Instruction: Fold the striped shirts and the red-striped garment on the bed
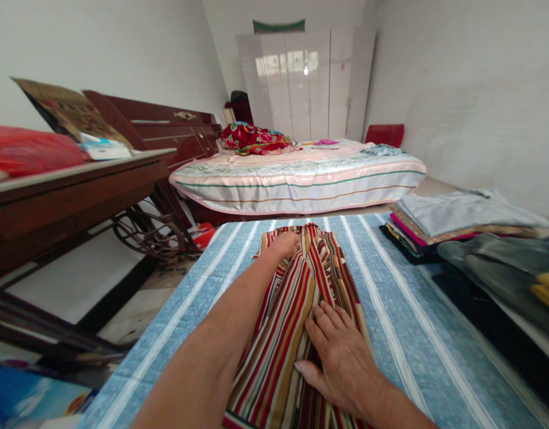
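A long striped cloth (296,298) in red, brown and cream lies folded lengthwise on the blue striped bedsheet (390,310). My left hand (285,244) reaches far forward and rests on the cloth's far end, fingers curled down onto the fabric. My right hand (341,351) lies flat on the near part of the cloth, fingers stretched out and pressing it down.
A stack of folded clothes (453,223) sits on the right, with darker garments (502,262) nearer. Beyond is a second bed (296,179) with a red floral bundle (251,138). A wooden table (68,190) stands left, a glossy wardrobe (305,83) at the back.
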Demonstrator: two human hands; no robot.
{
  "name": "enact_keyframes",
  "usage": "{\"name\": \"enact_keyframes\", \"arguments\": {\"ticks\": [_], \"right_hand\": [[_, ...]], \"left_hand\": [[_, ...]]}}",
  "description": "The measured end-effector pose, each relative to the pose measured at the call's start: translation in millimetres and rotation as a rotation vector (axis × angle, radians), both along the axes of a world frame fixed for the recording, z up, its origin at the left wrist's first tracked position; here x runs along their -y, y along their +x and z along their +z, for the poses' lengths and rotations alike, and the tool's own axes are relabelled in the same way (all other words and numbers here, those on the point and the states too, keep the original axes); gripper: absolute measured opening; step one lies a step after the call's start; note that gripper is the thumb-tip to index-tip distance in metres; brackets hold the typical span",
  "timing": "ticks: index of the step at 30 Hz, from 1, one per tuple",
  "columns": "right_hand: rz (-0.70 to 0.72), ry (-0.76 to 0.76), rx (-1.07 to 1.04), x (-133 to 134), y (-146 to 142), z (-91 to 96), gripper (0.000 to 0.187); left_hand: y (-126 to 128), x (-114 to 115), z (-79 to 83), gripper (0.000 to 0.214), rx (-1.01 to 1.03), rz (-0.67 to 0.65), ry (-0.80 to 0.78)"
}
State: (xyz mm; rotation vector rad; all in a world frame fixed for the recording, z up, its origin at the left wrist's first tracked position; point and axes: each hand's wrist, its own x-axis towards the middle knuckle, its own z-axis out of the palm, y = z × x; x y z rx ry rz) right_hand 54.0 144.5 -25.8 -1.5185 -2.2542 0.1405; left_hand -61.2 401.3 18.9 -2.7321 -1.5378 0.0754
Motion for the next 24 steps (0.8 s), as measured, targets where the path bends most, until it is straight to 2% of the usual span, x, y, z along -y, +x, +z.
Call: {"name": "enact_keyframes", "arguments": {"ticks": [8,11,14,17,21,24], "right_hand": [[-0.007,0.002,-0.004,1,0,-0.6,0.059],[-0.006,0.001,-0.003,0,1,-0.4,0.06],[0.001,-0.001,-0.003,0,0,-0.5,0.06],[0.002,0.014,-0.01,0,-1,-0.8,0.06],[-0.007,0.032,-0.007,0,-1,0.0,0.06],[-0.009,0.023,-0.001,0,0,1.4,0.059]], "left_hand": [[-1,5,-4.9,0.022,0.044,0.098,0.049],[-1,10,-1.5,0.022,0.054,0.118,0.078],[3,25,5.5,0.025,0.074,0.124,0.134],[11,53,6.4,0.029,0.092,0.075,0.153],[17,87,-10.1,0.038,0.103,-0.03,0.06],[14,92,-27.3,0.06,0.076,0.037,-0.088]]}}
